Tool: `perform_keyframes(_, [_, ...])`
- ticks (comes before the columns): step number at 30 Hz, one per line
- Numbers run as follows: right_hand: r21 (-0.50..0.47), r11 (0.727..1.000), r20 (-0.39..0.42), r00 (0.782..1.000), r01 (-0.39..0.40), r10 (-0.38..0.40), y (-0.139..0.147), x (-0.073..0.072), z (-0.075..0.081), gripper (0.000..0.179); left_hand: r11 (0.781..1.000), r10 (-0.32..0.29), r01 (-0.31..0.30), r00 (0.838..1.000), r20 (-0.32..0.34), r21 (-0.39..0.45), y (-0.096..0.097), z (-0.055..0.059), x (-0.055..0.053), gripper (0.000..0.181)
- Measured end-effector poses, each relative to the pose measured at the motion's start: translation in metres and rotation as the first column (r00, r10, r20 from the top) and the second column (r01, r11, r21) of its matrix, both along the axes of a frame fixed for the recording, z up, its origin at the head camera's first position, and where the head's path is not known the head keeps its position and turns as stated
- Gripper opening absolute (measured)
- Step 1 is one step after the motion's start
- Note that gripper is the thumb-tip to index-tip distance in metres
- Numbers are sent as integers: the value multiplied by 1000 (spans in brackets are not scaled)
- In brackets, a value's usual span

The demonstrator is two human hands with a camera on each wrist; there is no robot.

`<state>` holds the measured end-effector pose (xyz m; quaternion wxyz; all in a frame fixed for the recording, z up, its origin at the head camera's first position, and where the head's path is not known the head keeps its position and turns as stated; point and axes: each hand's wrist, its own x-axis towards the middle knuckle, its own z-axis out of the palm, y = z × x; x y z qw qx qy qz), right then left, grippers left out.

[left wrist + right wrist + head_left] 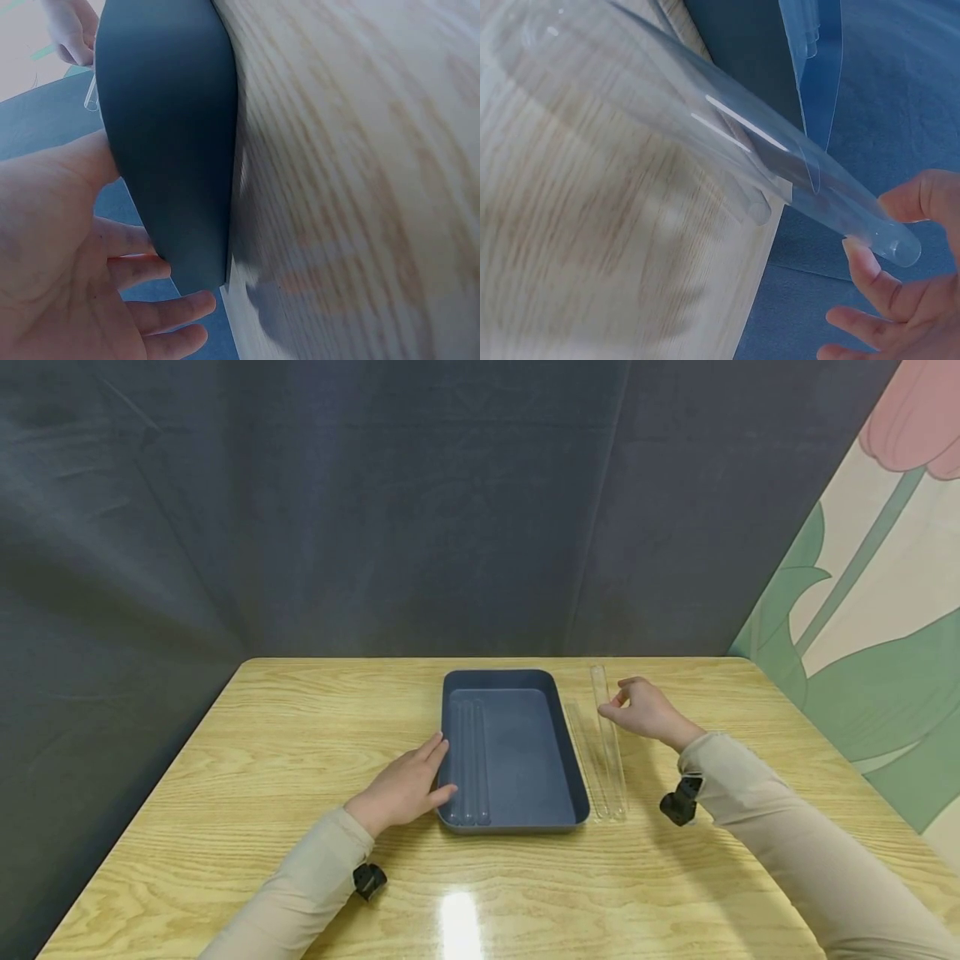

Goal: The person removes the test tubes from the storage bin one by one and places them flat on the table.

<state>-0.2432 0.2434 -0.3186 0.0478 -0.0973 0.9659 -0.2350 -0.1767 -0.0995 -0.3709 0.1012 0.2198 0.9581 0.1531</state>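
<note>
My right hand pinches a long clear tube near its far end, between thumb and fingertips, as the right wrist view shows. That tube slants over the table there. A second clear tube lies on the table along the right side of a dark blue rectangular tray. Inside the tray, three clear tubes lie side by side along the left wall. My left hand rests with extended fingers at the tray's left rim, its thumb over the edge; the left wrist view shows the tray's outer wall.
The tray stands on a light wood-grain table. A dark curtain hangs behind the table's back edge. On the right is a wall with a painted flower.
</note>
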Motion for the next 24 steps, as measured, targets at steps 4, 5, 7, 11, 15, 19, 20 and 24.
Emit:
perform_keyframes(4, [5, 1000, -7, 1000, 2, -2, 0, -2, -2, 30, 1000, 0, 0, 1000, 2, -2, 0, 0, 0, 69])
perform_keyframes(5, [5, 1000, -7, 1000, 3, -3, 0, -2, -2, 30, 1000, 1, -1, 1000, 2, 0, 0, 0, 0, 69])
perform_keyframes(7, [8, 1000, -10, 1000, 2, -2, 1, -2, -3, 30, 1000, 4, -4, 1000, 1, 2, 0, 0, 0, 69])
perform_keyframes(11, [12, 1000, -3, 1000, 8, -8, 2, -3, -5, 29, 1000, 9, -9, 1000, -1, 5, 1, 0, 0, 69])
perform_keyframes(15, [8, 1000, 9, 1000, 23, -23, 3, -6, -9, 30, 1000, 4, -4, 1000, -6, 6, 1, 1, 1, 68])
perform_keyframes(19, [8, 999, 23, 999, 44, -45, 5, -8, -14, 32, 1000, -2, 2, 1000, -2, 6, 1, 2, 2, 68])
perform_keyframes(20, [10, 999, 27, 998, 49, -49, 5, -9, -16, 32, 1000, -3, 3, 1000, -1, 9, 1, 2, 2, 67])
perform_keyframes(24, [3, 998, 42, 997, 66, -66, 7, -10, -21, 33, 1000, 3, -3, 1000, 2, 7, 1, 2, 1, 68])
